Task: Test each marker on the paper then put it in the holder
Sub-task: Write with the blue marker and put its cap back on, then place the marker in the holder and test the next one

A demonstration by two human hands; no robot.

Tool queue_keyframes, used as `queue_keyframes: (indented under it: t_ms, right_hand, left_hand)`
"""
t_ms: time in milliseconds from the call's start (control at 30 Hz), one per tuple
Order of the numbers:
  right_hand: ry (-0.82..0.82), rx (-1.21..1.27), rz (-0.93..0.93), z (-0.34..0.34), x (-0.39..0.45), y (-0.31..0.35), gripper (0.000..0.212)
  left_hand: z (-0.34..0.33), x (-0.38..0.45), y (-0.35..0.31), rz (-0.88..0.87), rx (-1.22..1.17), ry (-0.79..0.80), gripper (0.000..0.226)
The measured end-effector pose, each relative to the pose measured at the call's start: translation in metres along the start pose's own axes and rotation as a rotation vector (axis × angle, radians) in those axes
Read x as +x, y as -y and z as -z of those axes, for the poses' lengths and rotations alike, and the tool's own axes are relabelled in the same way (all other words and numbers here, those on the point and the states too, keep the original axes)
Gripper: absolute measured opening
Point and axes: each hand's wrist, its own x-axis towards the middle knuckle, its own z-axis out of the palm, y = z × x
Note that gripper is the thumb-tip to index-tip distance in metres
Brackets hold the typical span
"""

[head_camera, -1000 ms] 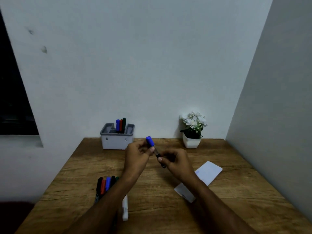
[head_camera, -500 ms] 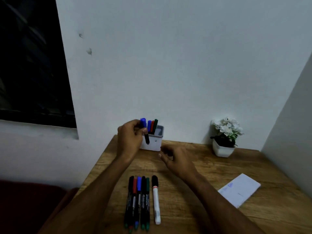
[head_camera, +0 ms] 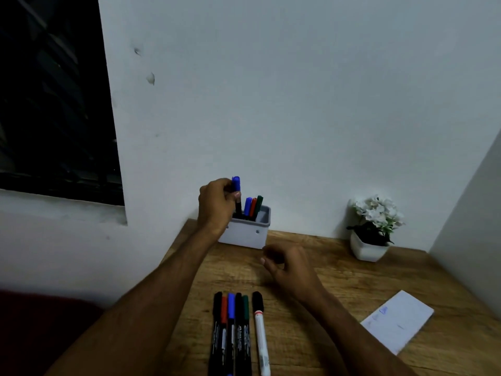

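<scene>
My left hand pinches a blue-capped marker upright, its lower end dipping into the left part of the grey holder by the wall. Three markers, blue, red and green, stand in the holder. My right hand hovers above the wooden table, fingers loosely curled, holding nothing. A row of several markers lies near the front edge, with a white black-capped marker at its right. The white paper with faint blue marks lies at the right.
A white pot of white flowers stands at the back right of the table. A wall closes off the right side. A dark window sits at the left, beyond the table's left edge.
My left hand carried the blue-capped marker from the table's middle to the holder and lowered its end in. My right hand let go of it. The view swung left and down.
</scene>
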Motion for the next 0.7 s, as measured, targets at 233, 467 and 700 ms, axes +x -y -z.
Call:
queue_keyframes:
  t_ms: [233, 467, 700]
  right_hand:
    - [0.009, -0.001, -0.008, 0.002, -0.002, 0.001, 0.024]
    - [0.050, 0.034, -0.025, 0.000, -0.005, 0.002, 0.027]
    - [0.068, 0.053, -0.028, 0.000, -0.011, 0.008, 0.026]
  left_hand:
    - [-0.020, -0.012, 0.025, 0.022, 0.134, 0.169, 0.029]
    - [-0.024, -0.014, 0.032, 0.044, 0.142, 0.164, 0.034]
    - [-0.020, -0.023, 0.034, 0.091, 0.100, 0.066, 0.040]
